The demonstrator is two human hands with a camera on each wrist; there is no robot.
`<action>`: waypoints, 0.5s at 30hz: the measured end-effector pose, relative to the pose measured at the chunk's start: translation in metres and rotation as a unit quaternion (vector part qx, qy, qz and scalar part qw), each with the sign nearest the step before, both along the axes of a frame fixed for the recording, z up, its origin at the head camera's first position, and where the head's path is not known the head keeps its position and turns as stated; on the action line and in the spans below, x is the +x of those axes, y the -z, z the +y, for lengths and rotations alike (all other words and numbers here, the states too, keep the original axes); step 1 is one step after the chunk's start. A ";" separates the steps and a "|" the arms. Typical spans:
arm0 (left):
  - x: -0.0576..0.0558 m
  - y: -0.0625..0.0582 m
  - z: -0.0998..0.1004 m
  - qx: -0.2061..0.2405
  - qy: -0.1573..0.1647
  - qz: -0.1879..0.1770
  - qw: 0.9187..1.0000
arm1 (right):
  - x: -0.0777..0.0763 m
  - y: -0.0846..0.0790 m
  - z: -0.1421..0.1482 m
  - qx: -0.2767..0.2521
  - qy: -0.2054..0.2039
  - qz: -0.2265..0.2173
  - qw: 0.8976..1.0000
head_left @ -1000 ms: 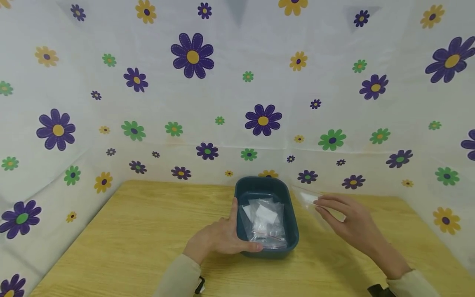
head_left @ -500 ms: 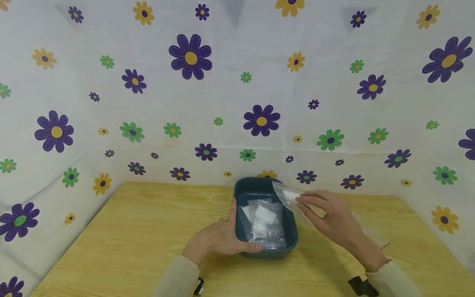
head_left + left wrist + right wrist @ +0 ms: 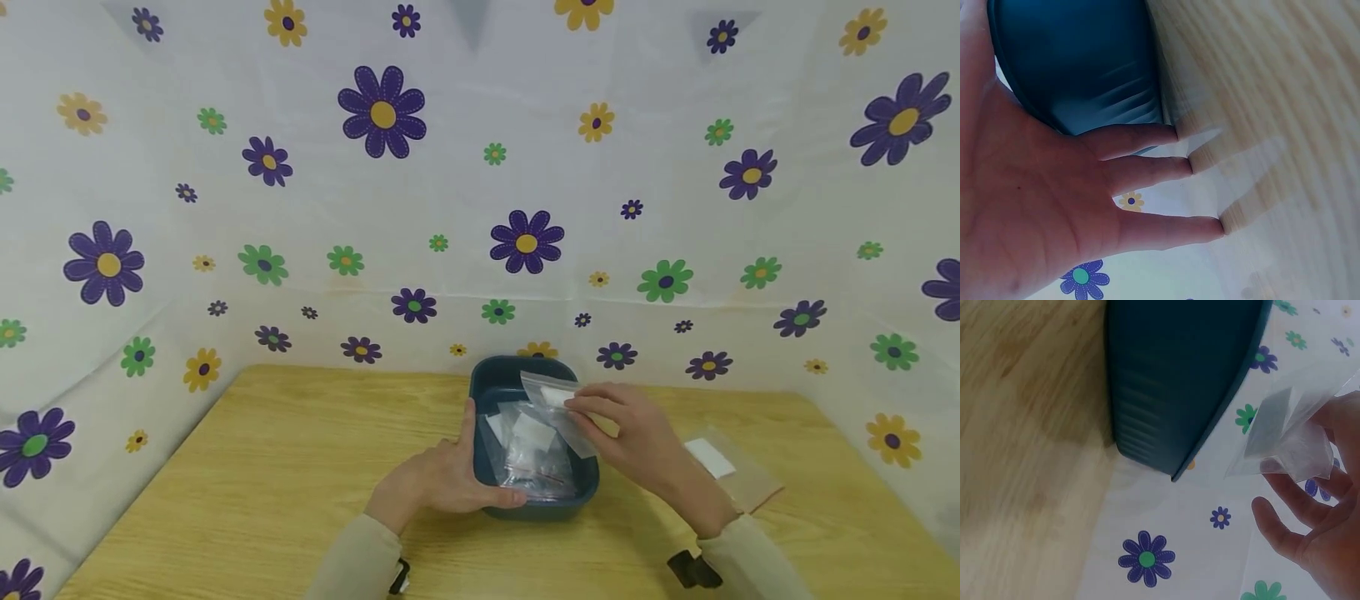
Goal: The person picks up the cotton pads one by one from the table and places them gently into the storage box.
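Note:
A dark teal plastic bin (image 3: 551,511) stands on the table with several clear zip bags (image 3: 528,458) inside, some showing white labels. My left hand (image 3: 431,479) lies along the bin's left side, its thumb across the front rim. In the left wrist view its fingers (image 3: 1154,172) are straight, with their tips at the tabletop. My right hand (image 3: 637,429) pinches another clear zip bag (image 3: 542,385) with a white label, tilted over the bin's right rim. From the right wrist, this bag hangs in folds between thumb and fingers, above the bin's rim.
One more clear zip bag with a white label (image 3: 711,457) lies flat on the wooden table (image 3: 300,475), to the right behind my right forearm. A flower-printed white cloth (image 3: 450,192) rises at the back and both sides.
My right hand has moved left, bringing the zip bag from beside the bin to over it. The bag on the table has come into view. My left hand stays at the bin.

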State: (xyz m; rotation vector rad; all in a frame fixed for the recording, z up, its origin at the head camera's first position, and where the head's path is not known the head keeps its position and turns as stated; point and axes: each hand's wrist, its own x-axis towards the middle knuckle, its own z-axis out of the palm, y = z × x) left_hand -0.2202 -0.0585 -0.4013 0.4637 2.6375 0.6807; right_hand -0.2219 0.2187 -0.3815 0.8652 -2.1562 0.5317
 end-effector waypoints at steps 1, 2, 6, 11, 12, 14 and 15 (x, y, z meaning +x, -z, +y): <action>0.000 0.000 0.001 0.000 0.000 0.002 1.000 | 0.000 0.001 0.000 0.003 -0.002 -0.001 1.000; 0.000 0.000 0.002 0.000 0.000 0.003 1.000 | 0.000 0.003 -0.001 0.005 -0.004 -0.002 1.000; 0.000 0.000 0.001 0.003 0.001 0.006 1.000 | -0.002 0.008 -0.006 0.010 -0.008 -0.009 1.000; 0.000 -0.001 0.000 0.005 0.000 0.000 1.000 | -0.004 0.011 -0.012 0.011 -0.003 -0.014 1.000; 0.000 -0.002 0.000 0.004 0.000 -0.001 1.000 | -0.005 0.011 -0.013 0.012 -0.003 -0.015 1.000; 0.000 -0.001 0.000 0.004 0.001 -0.003 1.000 | -0.005 0.011 -0.015 0.013 -0.003 -0.016 1.000; 0.000 -0.001 -0.001 0.003 0.001 -0.003 1.000 | -0.006 0.011 -0.016 0.015 -0.001 -0.018 1.000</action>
